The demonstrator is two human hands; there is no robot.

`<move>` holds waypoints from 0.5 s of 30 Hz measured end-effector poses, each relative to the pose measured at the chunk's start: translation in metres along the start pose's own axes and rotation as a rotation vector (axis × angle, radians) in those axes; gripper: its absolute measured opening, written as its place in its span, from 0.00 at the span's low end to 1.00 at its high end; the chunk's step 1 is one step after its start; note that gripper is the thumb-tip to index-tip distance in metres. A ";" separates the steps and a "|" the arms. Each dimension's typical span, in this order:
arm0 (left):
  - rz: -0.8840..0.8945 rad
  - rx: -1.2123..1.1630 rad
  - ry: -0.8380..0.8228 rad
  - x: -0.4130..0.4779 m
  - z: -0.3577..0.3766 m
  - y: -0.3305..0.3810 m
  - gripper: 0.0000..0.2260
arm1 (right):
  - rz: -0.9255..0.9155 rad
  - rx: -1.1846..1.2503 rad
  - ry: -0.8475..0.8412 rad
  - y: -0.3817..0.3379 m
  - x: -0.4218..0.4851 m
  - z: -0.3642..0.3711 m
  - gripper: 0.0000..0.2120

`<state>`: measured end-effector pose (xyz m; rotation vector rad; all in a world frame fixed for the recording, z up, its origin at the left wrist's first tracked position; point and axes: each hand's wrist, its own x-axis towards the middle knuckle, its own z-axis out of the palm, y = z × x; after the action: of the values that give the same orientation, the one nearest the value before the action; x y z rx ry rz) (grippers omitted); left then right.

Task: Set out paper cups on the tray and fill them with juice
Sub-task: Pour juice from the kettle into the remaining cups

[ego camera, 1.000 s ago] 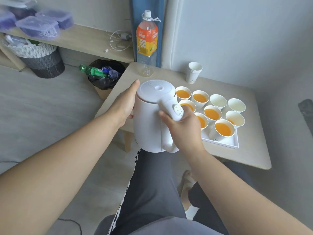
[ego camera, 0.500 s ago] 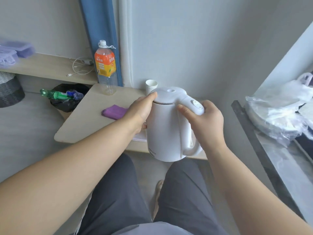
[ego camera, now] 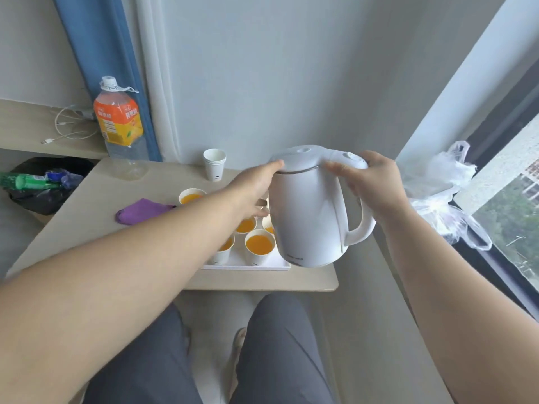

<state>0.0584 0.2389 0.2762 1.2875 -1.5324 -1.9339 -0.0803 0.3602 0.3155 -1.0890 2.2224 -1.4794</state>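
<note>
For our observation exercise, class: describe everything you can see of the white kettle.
The white kettle looks like smooth plastic, with a closed domed lid, a thin dark band beneath it, a loop handle carrying a button on top, and lettering near the base. It is roughly upright, leaning slightly, seemingly held above the tray, hiding its right part. The right hand grips the handle's top; the left hand rests against its opposite side by the lid rim. Its spout is hidden.
</note>
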 end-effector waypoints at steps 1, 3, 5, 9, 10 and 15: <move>0.040 0.118 0.024 0.007 -0.003 0.008 0.21 | 0.006 0.006 -0.008 0.000 0.007 -0.002 0.18; 0.213 0.407 0.098 0.020 -0.006 0.031 0.23 | 0.015 0.018 -0.027 0.000 0.022 -0.004 0.16; 0.397 0.614 0.117 0.029 -0.008 0.055 0.25 | 0.019 0.019 -0.043 0.001 0.037 -0.003 0.15; 0.524 0.696 -0.013 0.050 -0.002 0.077 0.18 | 0.022 -0.018 -0.092 0.004 0.064 -0.002 0.15; 0.521 0.702 -0.054 0.056 0.001 0.077 0.18 | 0.018 -0.031 -0.112 0.005 0.071 -0.001 0.15; 0.503 0.770 -0.117 0.075 0.005 0.073 0.21 | 0.014 -0.075 -0.165 0.012 0.098 0.007 0.18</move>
<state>-0.0035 0.1608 0.3100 0.8831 -2.5018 -1.1440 -0.1486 0.2894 0.3201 -1.1704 2.1809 -1.2607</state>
